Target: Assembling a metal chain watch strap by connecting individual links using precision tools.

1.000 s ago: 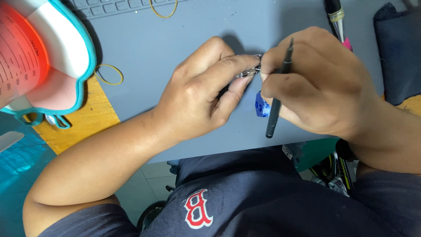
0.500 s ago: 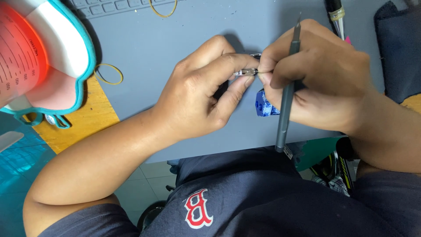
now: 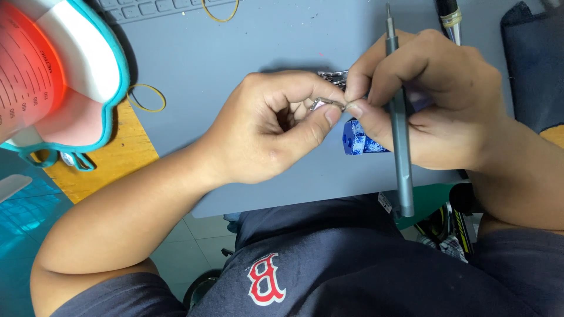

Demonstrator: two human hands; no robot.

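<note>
Pinching from both sides, head view: left hand (image 3: 267, 138) and right hand (image 3: 429, 103) meet over the grey mat on the table (image 3: 235, 64), thumb and forefinger tips of each closed narrow on a small silvery metal clip-like part (image 3: 329, 104). The part lies between the two sets of fingertips, long axis roughly left-right, left fingers (image 3: 329, 114) on its left end, right fingers (image 3: 354, 108) on its right end, touching. Both hands equally near; the part sits level with the knuckles, raised off the mat.

Right hand also carries a slim grey metal precision screwdriver (image 3: 399, 135), tucked along the palm, near upright in frame, tip up and away from the body, butt hanging past the near mat edge. Tip is not on the part.

Just under the right fingers, a small blue-and-white patterned block (image 3: 355, 141), partly hidden by the hand; cannot tell whether it rests on the mat or hangs from the part.

Yellow rubber band (image 3: 147, 97) lies on the mat, well to the left. White-and-teal lamp-like device (image 3: 64, 70) far left.
</note>
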